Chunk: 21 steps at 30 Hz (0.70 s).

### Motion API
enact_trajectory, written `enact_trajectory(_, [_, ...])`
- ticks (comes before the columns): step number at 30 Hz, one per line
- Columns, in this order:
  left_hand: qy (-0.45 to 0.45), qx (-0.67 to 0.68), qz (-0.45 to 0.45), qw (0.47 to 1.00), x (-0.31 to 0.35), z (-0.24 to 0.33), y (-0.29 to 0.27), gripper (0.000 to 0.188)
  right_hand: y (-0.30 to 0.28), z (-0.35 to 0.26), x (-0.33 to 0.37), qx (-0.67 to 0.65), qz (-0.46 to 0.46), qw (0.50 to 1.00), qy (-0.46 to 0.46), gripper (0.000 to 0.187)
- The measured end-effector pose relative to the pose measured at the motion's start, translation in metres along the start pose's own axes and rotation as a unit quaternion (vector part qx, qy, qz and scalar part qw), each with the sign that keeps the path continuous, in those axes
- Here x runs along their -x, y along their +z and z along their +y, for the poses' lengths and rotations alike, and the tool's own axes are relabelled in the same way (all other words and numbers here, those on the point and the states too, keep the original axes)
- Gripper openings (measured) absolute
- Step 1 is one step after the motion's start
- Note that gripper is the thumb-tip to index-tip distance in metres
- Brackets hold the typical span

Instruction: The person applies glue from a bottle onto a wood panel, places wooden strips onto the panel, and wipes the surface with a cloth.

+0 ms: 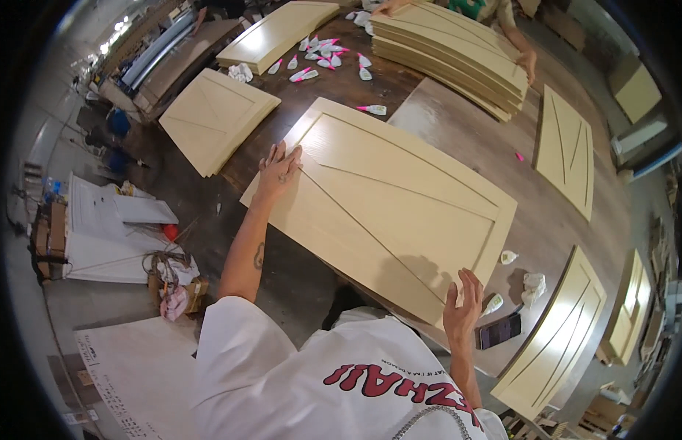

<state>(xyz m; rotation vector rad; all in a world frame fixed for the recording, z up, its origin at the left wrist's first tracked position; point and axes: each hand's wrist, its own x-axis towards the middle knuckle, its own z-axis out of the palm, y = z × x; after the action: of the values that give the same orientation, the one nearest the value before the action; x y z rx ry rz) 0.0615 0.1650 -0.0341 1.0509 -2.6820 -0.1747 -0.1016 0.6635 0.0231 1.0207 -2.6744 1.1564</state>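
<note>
A large cream-coloured door panel (400, 198) with a raised border and grooved diagonal lines lies face up in front of me, partly over the table's near edge. On its left end rests my left hand (280, 172), flat, with fingers stretched over the border. My right hand (462, 304) is at the panel's near right corner, its fingers extended and pointing up against the edge. Close to that hand are a small white glue bottle (493, 304) and a dark phone (499, 332). Another glue bottle (509, 257) lies just beyond the panel's right end.
Several pink-tipped glue bottles (328, 53) are scattered at the far side. A stack of panels (444, 62) stands there, with a co-worker's hand (528, 64) on it. More panels lie left (216, 117) and right (565, 150). Crumpled tissue (533, 288) sits near the phone.
</note>
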Motion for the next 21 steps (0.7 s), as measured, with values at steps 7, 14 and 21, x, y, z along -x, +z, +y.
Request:
enact_trajectory(7, [-0.101, 0.235, 0.063, 0.965, -0.026, -0.026, 0.002, 0.049, 0.091, -0.079, -0.116, -0.008, -0.067, 0.994, -0.083, 0.050])
enact_trajectory(14, [-0.176, 0.556, -0.156, 0.797, -0.068, -0.046, 0.037, 0.040, 0.260, -0.148, -0.283, 0.130, -0.258, 0.951, -0.113, 0.115])
enact_trajectory(21, [-0.140, 0.527, -0.264, 0.795, -0.100, -0.062, 0.056, 0.037, 0.316, -0.211, -0.311, 0.227, -0.395, 0.887, -0.072, 0.135])
